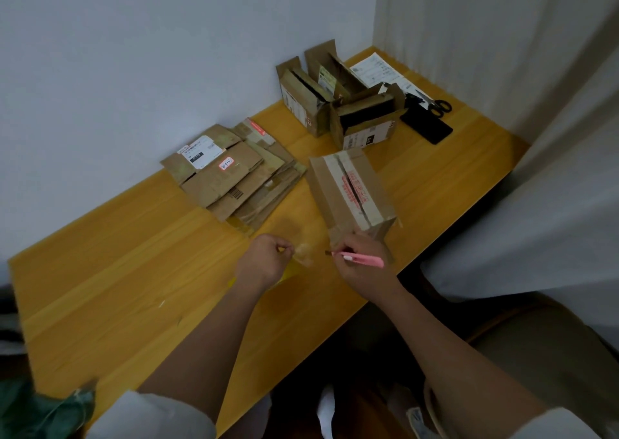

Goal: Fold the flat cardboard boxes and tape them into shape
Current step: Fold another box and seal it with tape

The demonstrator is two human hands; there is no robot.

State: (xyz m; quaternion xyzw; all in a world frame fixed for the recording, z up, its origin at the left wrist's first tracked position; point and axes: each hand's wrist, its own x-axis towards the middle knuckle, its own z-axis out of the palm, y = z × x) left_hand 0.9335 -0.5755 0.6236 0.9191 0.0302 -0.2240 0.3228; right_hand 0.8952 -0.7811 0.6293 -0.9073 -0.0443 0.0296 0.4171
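Pink cutter [360, 259] gripped in right hand [363, 264], blade toward the clear tape [303, 254] pinched by left hand [264, 261], likely to sever the strip; box [351, 194] stands touching the right hand's far side, seam up.

Wooden table [134, 271] in corner, white walls [134, 53] (dim light).

Flat stack [234, 174] left of taped box [351, 194].
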